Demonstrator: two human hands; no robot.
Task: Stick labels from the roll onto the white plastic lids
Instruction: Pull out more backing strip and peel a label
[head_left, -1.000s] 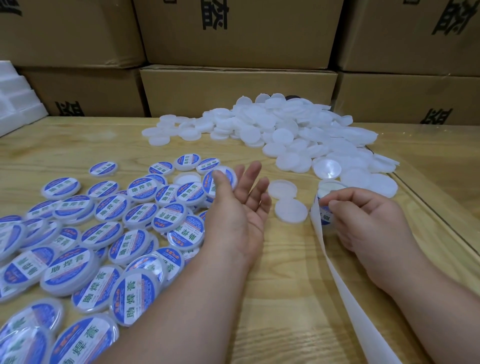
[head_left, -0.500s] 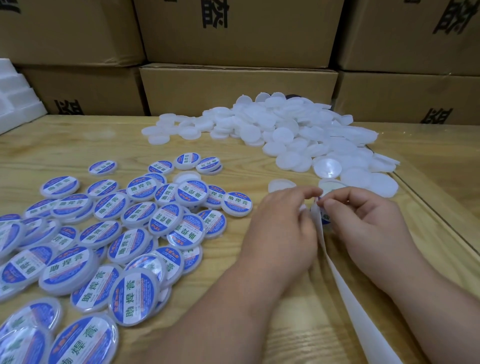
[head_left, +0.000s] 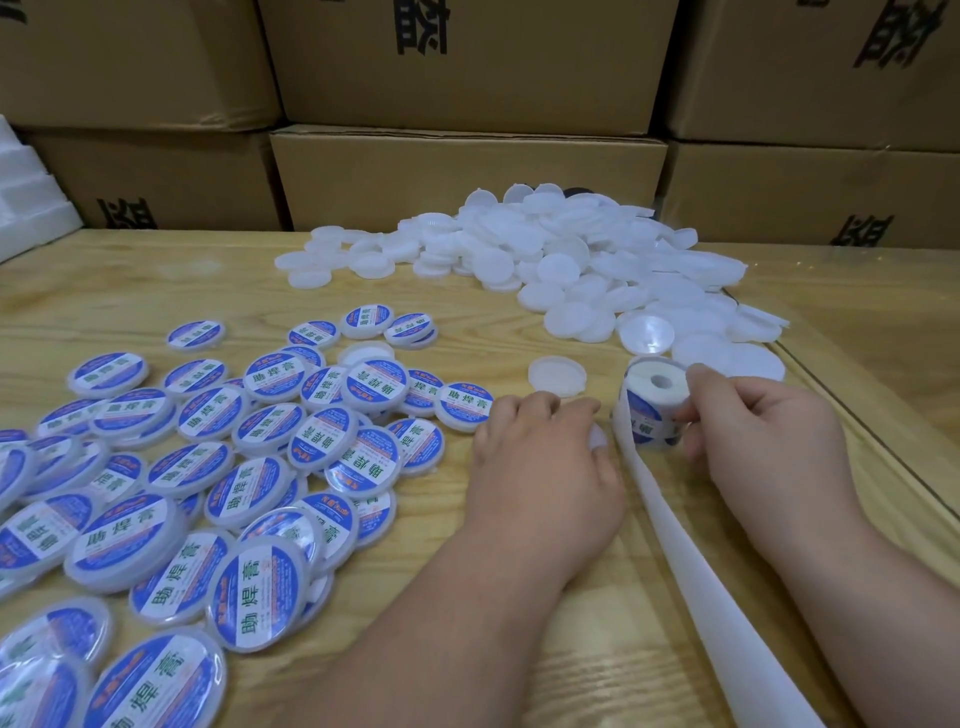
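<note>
**Head view: hands at the label roll**

We see our right hand (head_left: 753, 447) holding the label roll (head_left: 653, 402), thumb and fingers curled round its sides, the roll standing on the wooden table (head_left: 130, 291). Its bare backing strip (head_left: 691, 561) trails toward the near edge. Our left hand (head_left: 545, 467) lies palm down just left of the strip, fingers curled over a white lid (head_left: 597, 434); another plain lid (head_left: 557, 375) sits just beyond. Labelled lids (head_left: 218, 467) spread left; the unlabelled heap (head_left: 571, 260) lies far right.
</note>
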